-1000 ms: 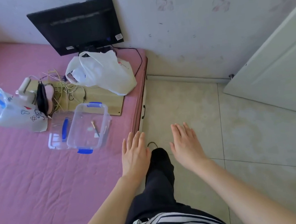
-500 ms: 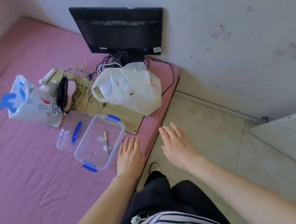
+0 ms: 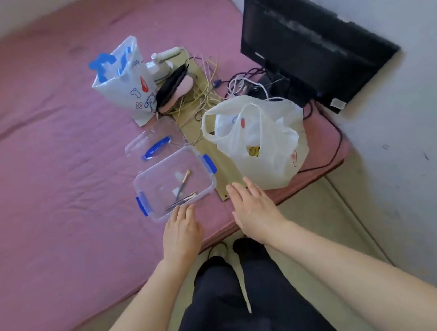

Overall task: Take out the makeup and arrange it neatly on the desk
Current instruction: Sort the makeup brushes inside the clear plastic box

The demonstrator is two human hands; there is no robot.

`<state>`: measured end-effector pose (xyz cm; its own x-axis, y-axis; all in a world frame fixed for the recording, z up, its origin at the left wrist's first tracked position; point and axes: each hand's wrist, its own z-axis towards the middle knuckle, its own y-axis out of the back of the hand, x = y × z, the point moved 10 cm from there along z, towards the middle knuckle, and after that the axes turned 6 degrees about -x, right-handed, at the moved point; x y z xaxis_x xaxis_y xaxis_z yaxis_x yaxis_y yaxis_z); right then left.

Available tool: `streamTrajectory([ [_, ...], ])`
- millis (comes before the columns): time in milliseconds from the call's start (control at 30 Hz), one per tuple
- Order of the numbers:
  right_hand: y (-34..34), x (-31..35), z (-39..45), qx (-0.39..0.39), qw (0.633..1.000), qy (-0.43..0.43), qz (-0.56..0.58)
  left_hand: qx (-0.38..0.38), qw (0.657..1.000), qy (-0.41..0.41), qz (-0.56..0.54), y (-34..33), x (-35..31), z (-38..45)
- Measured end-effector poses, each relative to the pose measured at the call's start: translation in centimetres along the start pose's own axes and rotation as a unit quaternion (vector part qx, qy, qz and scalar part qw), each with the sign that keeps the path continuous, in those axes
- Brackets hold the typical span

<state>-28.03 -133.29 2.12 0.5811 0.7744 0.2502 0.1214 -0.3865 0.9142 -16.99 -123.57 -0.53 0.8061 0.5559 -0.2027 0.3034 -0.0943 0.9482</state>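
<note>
Nearest, both forearms are cut off by the frame; the left hand (image 3: 182, 232) and right hand (image 3: 254, 210) hover with straight fingers, holding nothing. Beyond, a clear plastic box with blue clips (image 3: 174, 182) on the pink bed (image 3: 37, 171) holds blurry slim makeup tools (image 3: 182, 186). Farther, a white plastic bag (image 3: 260, 139) hides its contents.

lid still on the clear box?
No: the clear box is open on top, and its lid with the blue handle lies flat on the pink cover behind it.

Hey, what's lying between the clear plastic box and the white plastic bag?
Head view: only a bare strip of tan board separates clear plastic box from white plastic bag.
</note>
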Motion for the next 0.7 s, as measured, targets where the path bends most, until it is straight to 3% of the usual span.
streamTrajectory([
  [333, -4.2, -0.2, 8.5, 0.079, 0.991, 0.103, -0.024, 0.008, 0.983, 0.173, -0.067, -5.3, 4.9, 1.8],
  [533, -9.5, 2.1, 15.0, 0.087, 0.99, 0.114, -0.005, -0.046, 0.948, 0.274, -0.155, -8.3, 11.9, 7.9],
  [700, -14.8, 2.5, 19.8, 0.129, 0.987, 0.099, 0.01, -0.035, 0.951, 0.262, -0.161, -12.4, 15.7, 13.7],
])
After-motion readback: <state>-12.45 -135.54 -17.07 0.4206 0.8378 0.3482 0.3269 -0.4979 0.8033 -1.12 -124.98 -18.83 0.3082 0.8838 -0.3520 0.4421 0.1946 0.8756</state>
